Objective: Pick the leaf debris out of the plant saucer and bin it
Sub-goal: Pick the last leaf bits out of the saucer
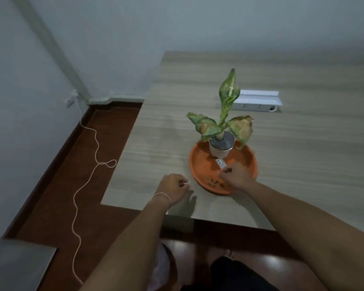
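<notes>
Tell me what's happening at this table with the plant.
A person is clearing leaf bits from the round orange plant saucer that holds a small white potted plant on the pale wood-grain table. The right hand is over the saucer's near side, fingers pinched together beside the small green leaf scraps. The left hand rests curled on the table beside the saucer.

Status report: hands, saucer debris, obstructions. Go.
Right hand closed over saucer, contents unseen. Left hand closed, on table edge. Leaf bits remain at near rim. White tag beside right hand.
</notes>
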### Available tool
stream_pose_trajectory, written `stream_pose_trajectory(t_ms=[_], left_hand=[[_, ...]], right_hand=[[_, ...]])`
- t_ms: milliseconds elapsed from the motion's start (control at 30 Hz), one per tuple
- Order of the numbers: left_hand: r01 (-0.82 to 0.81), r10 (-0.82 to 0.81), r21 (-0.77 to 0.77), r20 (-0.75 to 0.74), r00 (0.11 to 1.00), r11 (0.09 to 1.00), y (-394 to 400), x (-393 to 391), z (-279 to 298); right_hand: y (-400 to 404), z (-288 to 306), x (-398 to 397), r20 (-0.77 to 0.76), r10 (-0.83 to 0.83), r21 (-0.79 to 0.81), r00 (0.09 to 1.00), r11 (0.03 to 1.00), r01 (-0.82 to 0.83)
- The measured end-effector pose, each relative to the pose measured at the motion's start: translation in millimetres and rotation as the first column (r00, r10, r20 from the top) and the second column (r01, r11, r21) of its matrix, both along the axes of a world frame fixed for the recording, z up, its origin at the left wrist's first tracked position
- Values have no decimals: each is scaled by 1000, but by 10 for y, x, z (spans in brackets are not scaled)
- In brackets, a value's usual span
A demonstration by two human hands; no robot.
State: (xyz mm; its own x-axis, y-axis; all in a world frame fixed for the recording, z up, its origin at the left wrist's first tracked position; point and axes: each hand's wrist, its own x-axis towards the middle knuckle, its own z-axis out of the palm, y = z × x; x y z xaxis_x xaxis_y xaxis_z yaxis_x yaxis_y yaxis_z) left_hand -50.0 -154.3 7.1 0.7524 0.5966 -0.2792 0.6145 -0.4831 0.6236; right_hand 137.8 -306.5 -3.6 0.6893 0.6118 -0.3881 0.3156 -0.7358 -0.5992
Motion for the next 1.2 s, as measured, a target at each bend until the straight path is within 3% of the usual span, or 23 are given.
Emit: stream_pose_trajectory(t_ms=[100, 200, 467, 900, 1100, 1200], left_hand=[[173, -172, 46, -43, 984, 984, -237, 592, -23], [332, -315, 91, -161, 935, 939, -399, 1013, -114], [481, -424, 47, -402, 812, 876, -410, 1331, -305], [519, -459, -13, -488, 742, 854, -585, 1577, -401], [480, -450, -37, -417, 790, 876, -570, 1488, -423], [368, -353, -16, -326, 877, 930, -495, 1395, -381]], right_hand=[[-199, -92, 388, 4, -35, -137, 999, 990, 36], [-275, -217, 555, 53, 61, -246, 997, 968, -46], [-77, -504, 446, 156, 298, -413, 942, 886, -212], [54, -676, 481, 19, 406, -386, 914, 846, -368], [44, -675, 434, -40, 328, -335, 944, 886, -322], [-2, -605, 462, -14, 244, -267, 970, 934, -239]])
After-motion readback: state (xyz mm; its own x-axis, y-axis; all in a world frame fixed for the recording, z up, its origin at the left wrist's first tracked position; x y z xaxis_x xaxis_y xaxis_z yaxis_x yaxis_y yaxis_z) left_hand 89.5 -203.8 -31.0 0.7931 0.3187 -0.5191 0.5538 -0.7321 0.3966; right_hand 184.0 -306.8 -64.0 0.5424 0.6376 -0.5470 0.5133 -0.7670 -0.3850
